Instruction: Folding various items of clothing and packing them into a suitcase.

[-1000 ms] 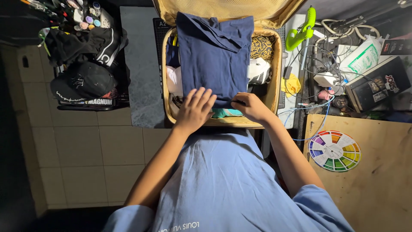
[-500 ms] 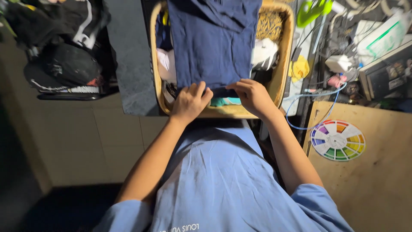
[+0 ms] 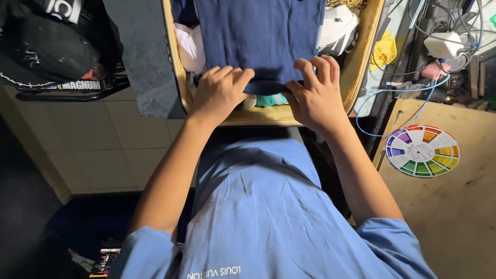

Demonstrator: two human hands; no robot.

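The near hem of a folded navy shirt (image 3: pixel 258 36) is pinched by the left hand (image 3: pixel 218 93) and right hand (image 3: pixel 313 93), fingers curled over its edge, so it is kept flat atop clothes in the tan suitcase (image 3: pixel 361 62).

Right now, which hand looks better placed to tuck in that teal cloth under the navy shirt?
Probably the right hand: the teal cloth peeks out beside its thumb, under the folded navy shirt. The left hand grips further off.
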